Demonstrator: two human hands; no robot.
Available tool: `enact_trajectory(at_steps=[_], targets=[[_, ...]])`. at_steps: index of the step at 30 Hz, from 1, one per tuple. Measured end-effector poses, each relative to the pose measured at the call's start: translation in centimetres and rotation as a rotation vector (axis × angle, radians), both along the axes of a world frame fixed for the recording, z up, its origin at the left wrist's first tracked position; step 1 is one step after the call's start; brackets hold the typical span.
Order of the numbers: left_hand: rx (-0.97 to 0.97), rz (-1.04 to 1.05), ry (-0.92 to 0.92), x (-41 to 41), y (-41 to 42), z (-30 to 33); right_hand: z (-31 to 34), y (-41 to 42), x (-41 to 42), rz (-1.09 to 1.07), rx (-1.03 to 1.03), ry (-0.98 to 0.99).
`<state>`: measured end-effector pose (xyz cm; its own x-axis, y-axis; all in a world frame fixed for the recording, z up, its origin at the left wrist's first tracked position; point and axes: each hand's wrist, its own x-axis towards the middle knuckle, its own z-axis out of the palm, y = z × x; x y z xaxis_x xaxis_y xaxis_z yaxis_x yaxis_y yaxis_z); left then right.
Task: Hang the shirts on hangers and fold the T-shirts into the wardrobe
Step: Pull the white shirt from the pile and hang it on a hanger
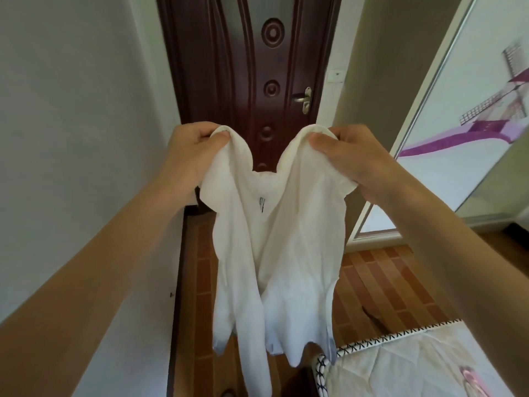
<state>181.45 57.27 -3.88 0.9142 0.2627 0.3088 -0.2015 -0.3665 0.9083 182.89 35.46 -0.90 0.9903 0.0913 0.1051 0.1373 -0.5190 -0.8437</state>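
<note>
My left hand and right hand each pinch a shoulder of the white shirt, held up before the door. No hanger in sight; hanging remains undone.

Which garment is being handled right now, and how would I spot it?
Find the dark red door straight ahead. In front of it, the left hand and right hand pinch the shoulders of a white shirt that hangs down freely. It is the only garment held in the air; the quilted bedcover lies flat at lower right.
</note>
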Motion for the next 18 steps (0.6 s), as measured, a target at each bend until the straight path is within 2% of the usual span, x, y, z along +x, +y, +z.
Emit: enact_trajectory(at_steps=[6, 14, 18], targets=[[0.061, -0.176, 0.020, 10.5, 1.0, -0.2, -0.8, 0.8, 7.2, -0.148, 0.009, 0.046], [0.048, -0.416, 0.037, 21.0, -4.0, -1.2, -2.5, -3.1, 12.8, -0.441, 0.075, 0.041], [0.060, -0.498, 0.031, 25.6, -7.0, -1.8, -3.1, -5.3, 16.5, -0.489, 0.101, 0.040]])
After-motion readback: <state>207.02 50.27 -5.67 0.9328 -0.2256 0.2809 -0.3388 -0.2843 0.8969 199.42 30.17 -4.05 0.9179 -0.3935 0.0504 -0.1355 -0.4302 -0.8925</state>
